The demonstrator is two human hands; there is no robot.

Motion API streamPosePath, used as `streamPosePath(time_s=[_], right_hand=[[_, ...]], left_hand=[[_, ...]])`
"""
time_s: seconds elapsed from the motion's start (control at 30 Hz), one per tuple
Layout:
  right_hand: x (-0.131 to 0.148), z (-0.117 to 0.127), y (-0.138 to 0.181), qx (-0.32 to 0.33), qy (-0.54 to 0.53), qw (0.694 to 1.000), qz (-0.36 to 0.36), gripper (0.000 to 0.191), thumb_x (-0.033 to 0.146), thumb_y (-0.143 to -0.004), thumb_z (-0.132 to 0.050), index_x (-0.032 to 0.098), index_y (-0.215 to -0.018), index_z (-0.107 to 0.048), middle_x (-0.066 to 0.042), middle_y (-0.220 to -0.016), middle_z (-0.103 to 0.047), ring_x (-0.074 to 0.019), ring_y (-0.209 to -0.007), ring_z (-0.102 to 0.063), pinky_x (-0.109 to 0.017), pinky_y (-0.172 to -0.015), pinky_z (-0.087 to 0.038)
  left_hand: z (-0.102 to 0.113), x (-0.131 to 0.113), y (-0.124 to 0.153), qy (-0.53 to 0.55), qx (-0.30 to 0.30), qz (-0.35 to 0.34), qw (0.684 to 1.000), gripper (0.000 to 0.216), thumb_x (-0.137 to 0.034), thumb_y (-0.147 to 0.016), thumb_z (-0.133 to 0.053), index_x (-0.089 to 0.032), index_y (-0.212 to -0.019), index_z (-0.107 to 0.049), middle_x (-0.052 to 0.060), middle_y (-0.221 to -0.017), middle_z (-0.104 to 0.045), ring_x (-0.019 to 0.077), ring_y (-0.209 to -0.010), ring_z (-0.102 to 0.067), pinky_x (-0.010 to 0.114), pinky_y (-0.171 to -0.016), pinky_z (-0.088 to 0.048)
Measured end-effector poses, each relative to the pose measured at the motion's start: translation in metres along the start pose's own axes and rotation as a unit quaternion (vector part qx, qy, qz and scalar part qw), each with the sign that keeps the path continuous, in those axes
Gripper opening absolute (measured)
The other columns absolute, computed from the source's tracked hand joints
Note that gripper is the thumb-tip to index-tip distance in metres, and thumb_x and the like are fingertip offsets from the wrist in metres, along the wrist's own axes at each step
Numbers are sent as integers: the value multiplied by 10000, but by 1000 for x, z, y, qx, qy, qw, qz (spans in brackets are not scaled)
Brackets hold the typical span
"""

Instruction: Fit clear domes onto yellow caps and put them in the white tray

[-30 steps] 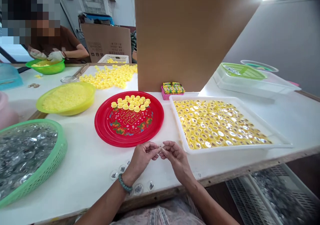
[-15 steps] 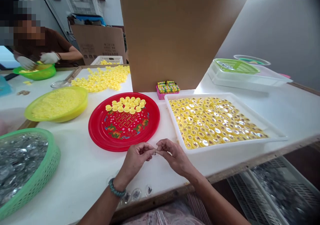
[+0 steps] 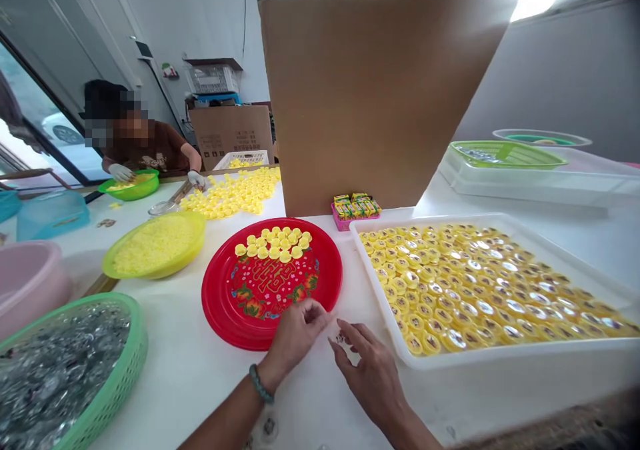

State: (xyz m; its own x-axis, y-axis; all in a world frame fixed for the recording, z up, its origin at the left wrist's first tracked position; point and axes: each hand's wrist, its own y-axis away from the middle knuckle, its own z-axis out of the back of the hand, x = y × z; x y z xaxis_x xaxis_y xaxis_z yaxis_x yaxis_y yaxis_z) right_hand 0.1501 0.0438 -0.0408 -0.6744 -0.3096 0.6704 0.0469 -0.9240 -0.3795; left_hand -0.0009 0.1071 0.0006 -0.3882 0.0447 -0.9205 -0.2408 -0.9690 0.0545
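Observation:
My left hand (image 3: 299,333) is closed in a pinch by the front rim of the red tray (image 3: 213,323). What lies between its fingertips is too small to make out. Just right of it, my right hand (image 3: 367,365) curls thumb and fingers round a small clear disc (image 3: 343,338) with dark print. The two hands are slightly apart. Several yellow cup-shaped pieces (image 3: 274,253) sit in rows at the back of the tray. Another clear disc (image 3: 269,427) lies on the table below my left wrist.
Right stands a white tray (image 3: 357,247) of yellow pieces with shiny printed tops. Left are a green basket (image 3: 133,357) of clear pieces, a yellow bowl (image 3: 197,237) and a pink basin (image 3: 30,270). A pink basket (image 3: 343,223) of packets stands before a cardboard sheet (image 3: 375,103). A gloved co-worker (image 3: 165,147) sits behind.
My hands have drawn apart, the right one opening somewhat around the clear disc. The view has tilted up and turned left. The co-worker's one glove has moved from the green bowl to the yellow pile.

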Motion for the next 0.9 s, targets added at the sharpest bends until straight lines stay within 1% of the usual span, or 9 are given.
streamPosePath(time_s=[0.03, 0.1, 0.17, 0.23, 0.37, 0.6, 0.73, 0.83, 0.9], right_hand=[[-3, 1, 2, 12, -1, 1000, 2, 304, 191, -826, -517, 193, -1125, -573, -68, -909, -624, -160, -705, -611, -232, -547, -517], [-8, 1, 8, 35, -7, 999, 5, 319, 176, -816, -513, 204, -1129, -570, -71, -955, -621, -160, -722, -622, -239, -579, -535], [-13, 0, 16, 49, -18, 999, 9, 337, 165, -811, -505, 205, -1141, -560, -76, -976, -617, -161, -741, -632, -239, -605, -546], [-19, 1, 24, 53, -29, 998, 15, 349, 159, -808, -499, 205, -1150, -549, -86, -993, -613, -168, -784, -639, -242, -638, -553], [-25, 5, 37, 66, -43, 997, 18, 322, 174, -799, -530, 221, -1117, -554, -85, -974, -617, -189, -820, -641, -269, -687, -558], [-18, 11, 47, 88, -54, 995, -4, 292, 182, -825, -527, 227, -1113, -548, -77, -939, -611, -195, -785, -621, -299, -685, -539], [-11, 15, 49, 93, -53, 994, -11, 328, 145, -806, -525, 214, -1127, -536, -82, -990, -593, -192, -836, -599, -304, -724, -518], [-11, 21, 51, 71, -44, 996, -38, 346, 128, -765, -552, 204, -1100, -512, -54, -921, -589, -166, -754, -579, -291, -694, -503], [-12, 26, 54, 45, -36, 997, -57, 309, 134, -744, -571, 199, -1037, -503, -31, -851, -578, -151, -699, -559, -279, -663, -490]], left_hand=[[11, 3, -16, -117, -40, -18, 992, 251, -417, -796, -537, -177, -779, -606, 33, -744, -649, 169, -692, -596, 270, -639, -449], [35, 10, -52, -350, -104, -33, 930, 266, -391, -835, -484, -182, -934, -615, 70, -947, -649, 195, -844, -600, 290, -731, -453], [56, 18, -87, -405, -109, -23, 908, 277, -277, -828, -499, -149, -1058, -588, 130, -1109, -595, 242, -1015, -555, 328, -833, -429], [70, 26, -114, -434, -84, -17, 897, 303, -180, -779, -543, -128, -1074, -588, 146, -1117, -587, 252, -1045, -545, 325, -862, -416], [76, 36, -138, -472, -33, -17, 881, 280, -115, -749, -537, -130, -1015, -623, 142, -1045, -623, 255, -1014, -563, 317, -855, -412], [68, 37, -124, -499, -20, -22, 866, 294, -197, -757, -530, -146, -1033, -619, 124, -1047, -626, 245, -958, -580, 292, -787, -425], [63, 30, -108, -503, -22, -12, 864, 257, -231, -733, -533, -134, -936, -657, 130, -965, -640, 259, -879, -596, 297, -731, -431], [50, 13, -82, -499, -34, -16, 866, 281, -275, -749, -505, -113, -930, -647, 147, -963, -622, 277, -874, -583, 324, -733, -426], [34, -1, -53, -484, -44, -44, 873, 305, -308, -776, -478, -132, -981, -618, 126, -1007, -603, 257, -904, -566, 319, -771, -416]])
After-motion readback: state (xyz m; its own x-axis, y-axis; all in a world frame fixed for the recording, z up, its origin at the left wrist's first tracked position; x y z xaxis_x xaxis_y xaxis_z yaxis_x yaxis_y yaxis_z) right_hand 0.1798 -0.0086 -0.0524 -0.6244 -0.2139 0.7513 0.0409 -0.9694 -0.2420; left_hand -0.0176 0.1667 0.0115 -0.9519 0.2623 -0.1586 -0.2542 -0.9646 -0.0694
